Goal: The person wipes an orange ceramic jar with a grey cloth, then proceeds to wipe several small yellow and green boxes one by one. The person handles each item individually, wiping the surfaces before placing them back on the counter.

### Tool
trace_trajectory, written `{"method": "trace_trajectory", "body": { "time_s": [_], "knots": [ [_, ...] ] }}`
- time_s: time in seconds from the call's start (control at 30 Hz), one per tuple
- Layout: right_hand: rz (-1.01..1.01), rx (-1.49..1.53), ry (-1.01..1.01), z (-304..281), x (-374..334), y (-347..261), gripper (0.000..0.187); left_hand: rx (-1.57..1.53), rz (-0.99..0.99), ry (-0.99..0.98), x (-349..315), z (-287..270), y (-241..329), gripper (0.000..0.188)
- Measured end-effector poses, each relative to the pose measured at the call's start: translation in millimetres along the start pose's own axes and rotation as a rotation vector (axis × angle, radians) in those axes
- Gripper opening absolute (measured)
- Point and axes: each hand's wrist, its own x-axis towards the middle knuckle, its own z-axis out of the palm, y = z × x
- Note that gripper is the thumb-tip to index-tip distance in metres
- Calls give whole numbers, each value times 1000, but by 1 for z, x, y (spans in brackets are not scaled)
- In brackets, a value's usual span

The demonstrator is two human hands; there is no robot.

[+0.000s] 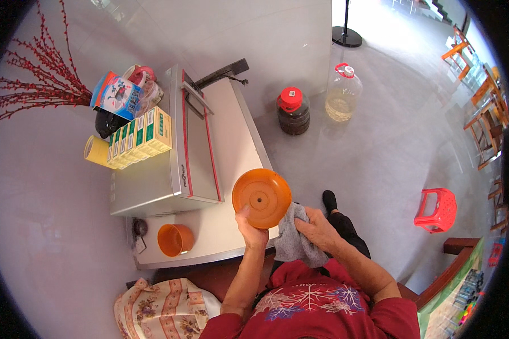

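Note:
My left hand [253, 230] grips a round, shallow orange dish [268, 189] by its near edge, thumb laid over its face. Rings and a small dark spot mark the dish's middle. A grey cloth [297, 237] is bunched in my right hand [319, 230], its top touching or close against the dish's lower right edge. Some of my right fingers are hidden behind the cloth. An orange cup-shaped container [175, 240] stands on the white countertop [209, 237], to the left of my hands.
A silver oven-like appliance [152, 181] on the counter carries yellow boxes [144, 135], a yellow cup [96, 150] and a blue packet [116, 96]. Floor: red-capped dark jar [293, 116], clear jug [343, 93], red stool [436, 210]. Floral cloth [164, 311] lies near left.

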Motion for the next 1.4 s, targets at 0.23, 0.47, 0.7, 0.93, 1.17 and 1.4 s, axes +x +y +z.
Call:
{"method": "trace_trajectory", "body": {
  "time_s": [0.23,0.47,0.7,0.93,1.17,1.4],
  "knots": [
    [-151,-1,299,7,8,9,30,-36,-93,-40,-1,-4,-10,52],
    [-376,-699,519,-18,25,-4,32,40,-113,-98,-15,-12,-11,42],
    [-684,-975,371,-16,33,-33,33,596,-309,-274,3,-5,31,33],
    [-623,-1040,403,-5,43,-51,31,755,117,-140,-3,-4,18,31],
    [-276,-898,387,-4,30,-14,24,721,269,44,3,-7,8,30],
    [-282,-831,-49,-12,-9,-5,27,796,345,64,13,-10,5,32]
  ]
}}
